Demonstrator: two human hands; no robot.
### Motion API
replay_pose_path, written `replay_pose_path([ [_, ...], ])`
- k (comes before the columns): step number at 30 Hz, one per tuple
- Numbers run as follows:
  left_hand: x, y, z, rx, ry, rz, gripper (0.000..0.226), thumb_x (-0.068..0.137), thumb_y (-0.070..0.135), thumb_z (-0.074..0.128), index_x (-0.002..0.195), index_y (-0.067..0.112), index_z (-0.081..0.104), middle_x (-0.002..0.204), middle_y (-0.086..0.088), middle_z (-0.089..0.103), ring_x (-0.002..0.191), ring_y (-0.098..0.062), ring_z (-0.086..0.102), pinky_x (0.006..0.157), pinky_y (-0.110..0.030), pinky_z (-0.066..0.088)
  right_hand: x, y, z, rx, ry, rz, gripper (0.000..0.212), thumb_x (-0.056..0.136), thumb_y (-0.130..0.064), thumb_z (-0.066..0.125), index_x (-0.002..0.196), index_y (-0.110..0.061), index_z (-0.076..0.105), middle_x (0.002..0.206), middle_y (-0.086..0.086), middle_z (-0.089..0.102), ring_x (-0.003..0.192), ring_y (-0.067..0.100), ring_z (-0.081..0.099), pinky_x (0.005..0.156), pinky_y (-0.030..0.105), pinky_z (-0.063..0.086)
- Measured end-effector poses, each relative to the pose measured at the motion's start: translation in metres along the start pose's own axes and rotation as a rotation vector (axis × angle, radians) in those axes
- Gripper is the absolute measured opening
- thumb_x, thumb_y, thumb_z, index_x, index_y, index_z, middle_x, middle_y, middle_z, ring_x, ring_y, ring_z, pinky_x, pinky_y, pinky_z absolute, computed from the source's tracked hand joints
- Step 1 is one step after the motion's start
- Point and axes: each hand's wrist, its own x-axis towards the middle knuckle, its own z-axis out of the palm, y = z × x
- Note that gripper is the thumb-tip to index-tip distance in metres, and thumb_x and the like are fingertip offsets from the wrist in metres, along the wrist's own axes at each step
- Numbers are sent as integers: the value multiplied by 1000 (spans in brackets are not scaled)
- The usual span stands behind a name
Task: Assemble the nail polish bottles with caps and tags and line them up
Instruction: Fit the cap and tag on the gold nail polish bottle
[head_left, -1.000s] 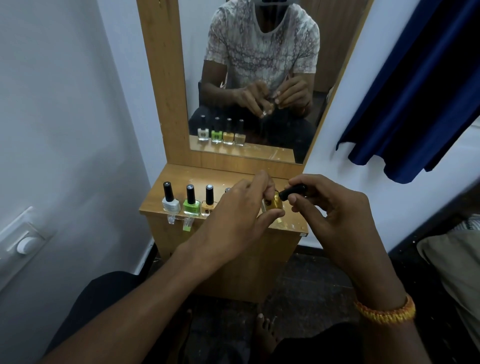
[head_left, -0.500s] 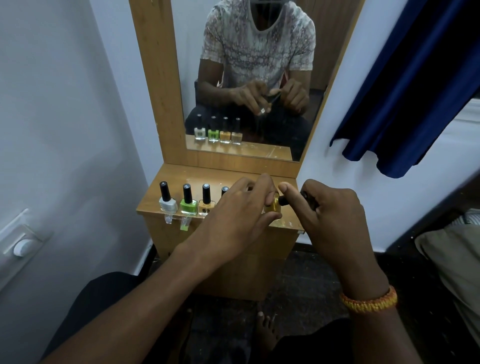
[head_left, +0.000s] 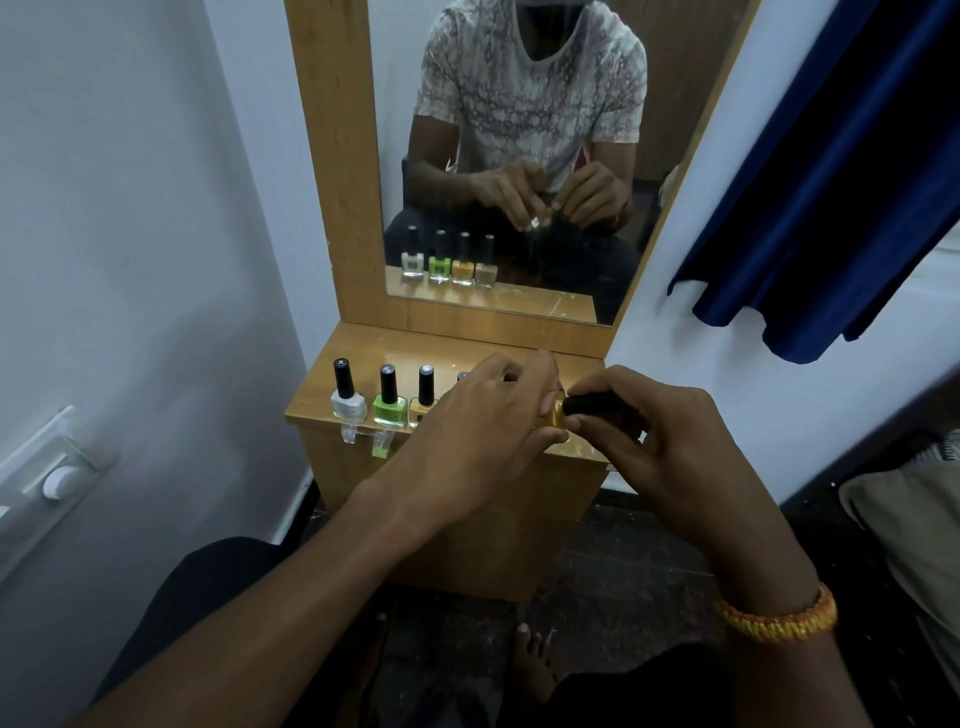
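My left hand (head_left: 483, 431) grips a gold nail polish bottle (head_left: 555, 414), tilted on its side above the shelf's front edge. My right hand (head_left: 654, 441) pinches the black cap (head_left: 589, 404), which sits on the bottle's neck. On the wooden shelf (head_left: 467, 348) stands a row of capped bottles: white (head_left: 348, 401), green (head_left: 389, 405), pale orange (head_left: 423, 400). A fourth bottle (head_left: 462, 375) shows only its cap top behind my left hand. Clear tags (head_left: 382, 444) hang over the shelf edge below the white and green bottles.
A mirror (head_left: 519, 156) in a wooden frame rises behind the shelf and reflects the bottles and my hands. White wall with a switch (head_left: 57, 480) is at left. A blue curtain (head_left: 831, 182) hangs at right. My knees and bare feet are below.
The cap has gone from held apart at the bottle's mouth to seated on the neck. My right hand has closed in against my left.
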Motion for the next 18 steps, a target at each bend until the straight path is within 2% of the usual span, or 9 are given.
replay_pose_path([
  [3, -1, 3, 0, -4, -24, 15, 41, 98, 40, 61, 96, 37, 20, 124, -3, 52, 100, -13, 52, 75, -21, 41, -1, 0, 1, -55, -11, 23, 20, 96, -40, 67, 105, -22, 72, 88, -11, 71, 83, 3, 66, 70, 15, 50],
  [7, -1, 4, -1, -2, 14, 39, 48, 98, 38, 61, 93, 42, 14, 128, -5, 52, 105, -17, 57, 76, -23, 44, 0, 0, 5, -162, 45, 29, 33, 98, -52, 59, 88, -23, 67, 66, -11, 58, 59, 6, 56, 53, 18, 40],
  [9, -1, 3, 0, 6, 26, 51, 46, 97, 37, 62, 93, 42, 17, 129, -5, 52, 107, -17, 57, 76, -23, 46, 0, -2, 8, -209, 67, 43, 38, 99, -55, 54, 80, -23, 64, 59, -9, 54, 52, 9, 51, 49, 31, 41],
  [11, -2, 5, 5, -9, 55, 74, 39, 96, 35, 65, 97, 36, 26, 126, -6, 54, 103, -18, 58, 75, -23, 45, 1, -4, 12, -226, 122, 96, 45, 101, -52, 49, 72, -20, 64, 54, -6, 53, 48, 12, 49, 47, 35, 40],
  [14, -4, 10, 13, -21, 113, 104, 45, 95, 37, 67, 92, 39, 22, 113, -4, 55, 87, -13, 54, 69, -25, 48, 5, -3, 13, -180, 229, 212, 54, 105, -43, 45, 65, -16, 69, 51, -2, 57, 45, 14, 49, 46, 37, 43],
  [16, -5, 13, 18, -22, 131, 89, 52, 94, 38, 67, 92, 42, 16, 105, 2, 50, 83, -9, 47, 67, -20, 45, 6, 0, 13, -176, 194, 270, 58, 105, -50, 45, 66, -15, 72, 54, 1, 61, 48, 17, 54, 51, 42, 51],
  [18, -4, 13, 20, -40, 134, 38, 56, 93, 39, 68, 91, 44, 13, 101, 7, 45, 80, -6, 43, 65, -14, 36, 4, -2, 14, -184, 180, 294, 65, 101, -64, 42, 67, -17, 71, 57, 1, 63, 52, 17, 58, 56, 45, 55],
])
